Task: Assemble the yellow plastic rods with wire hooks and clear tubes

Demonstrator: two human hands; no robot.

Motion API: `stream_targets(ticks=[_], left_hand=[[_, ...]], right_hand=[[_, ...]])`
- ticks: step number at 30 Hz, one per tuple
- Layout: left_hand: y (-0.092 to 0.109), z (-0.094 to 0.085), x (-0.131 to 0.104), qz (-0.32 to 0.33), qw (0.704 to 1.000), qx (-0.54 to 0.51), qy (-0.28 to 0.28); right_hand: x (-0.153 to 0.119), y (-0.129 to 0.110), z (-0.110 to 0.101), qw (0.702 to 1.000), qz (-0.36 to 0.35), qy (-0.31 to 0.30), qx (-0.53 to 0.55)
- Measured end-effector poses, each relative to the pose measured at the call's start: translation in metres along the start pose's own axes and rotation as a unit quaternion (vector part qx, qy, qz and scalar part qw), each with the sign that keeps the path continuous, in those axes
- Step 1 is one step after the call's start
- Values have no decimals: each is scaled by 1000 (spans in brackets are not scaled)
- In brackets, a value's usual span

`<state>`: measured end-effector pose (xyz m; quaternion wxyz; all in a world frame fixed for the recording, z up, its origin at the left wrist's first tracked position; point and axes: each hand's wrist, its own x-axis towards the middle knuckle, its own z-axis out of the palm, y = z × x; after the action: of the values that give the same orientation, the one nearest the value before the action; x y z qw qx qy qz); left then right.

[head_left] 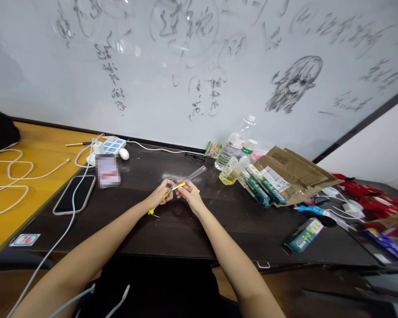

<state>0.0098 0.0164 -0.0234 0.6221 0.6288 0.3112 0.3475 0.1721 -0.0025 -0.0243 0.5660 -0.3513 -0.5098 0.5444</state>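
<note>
Both hands meet over the dark table (199, 229), close together near its middle. The fingers of my left hand (161, 193) are closed around a thin yellow item with a small dark ring; a yellow end (151, 212) hangs below this hand. My right hand (190, 194) pinches a slim yellow strip (178, 186) that runs between the two hands. Just beyond the right fingers a clear plastic sleeve or tube (197, 173) points away to the upper right; whether it is held or lying on the table I cannot tell. The fingers partly hide the yellow item.
To the left are a phone (74, 195), a power strip (110, 145) and white cables, one crossing my left arm's side. Bottles (230, 170), green boxes (265, 185) and a brown paper bag (295, 172) stand right. Another green box (304, 235) lies nearer. A whiteboard (135, 88) rises behind.
</note>
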Motion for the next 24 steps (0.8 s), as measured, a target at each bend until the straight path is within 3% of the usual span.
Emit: stream_targets(ticks=[3,8,14,19,24], left_hand=[[2,2,-2,10,1000,-7,-19],[5,5,-4,-2,999,-17,-30],[7,4,-4,-4,995,-58,-85],[12,3,-5,-24,995,-84,-55],[15,5,-3,-66,992,-107,-17]], right_hand=[[-1,0,2,999,11,-29,-7],[-2,-7,1,999,23,-10,31],[-4,-9,0,999,25,-21,37],[-3,-4,-2,998,28,-57,-5],[-1,-6,-2,998,27,-51,-28]])
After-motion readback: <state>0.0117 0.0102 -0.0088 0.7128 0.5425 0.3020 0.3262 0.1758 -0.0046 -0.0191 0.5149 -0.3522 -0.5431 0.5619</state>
